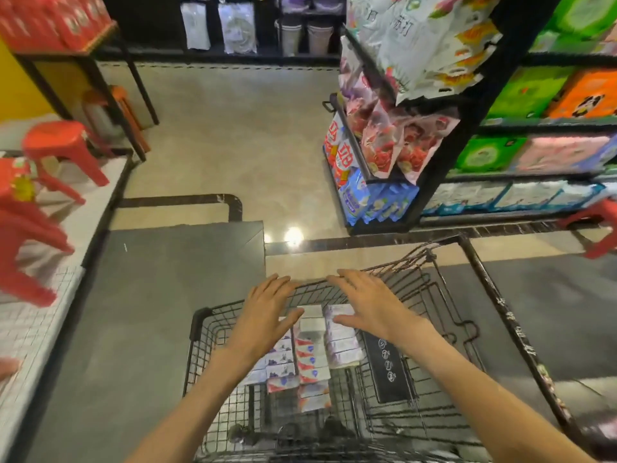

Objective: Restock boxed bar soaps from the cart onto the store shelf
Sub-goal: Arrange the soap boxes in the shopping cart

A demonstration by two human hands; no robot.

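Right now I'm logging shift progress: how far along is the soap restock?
Nothing looks shelved yet: the boxed soaps lie in rows in the cart. In hand: nothing, since the left hand and right hand are spread open above the boxes with fingertips near the cart's far rim. Left: every box has to go onto the shelf ahead on the right; which tier takes soap is unclear.
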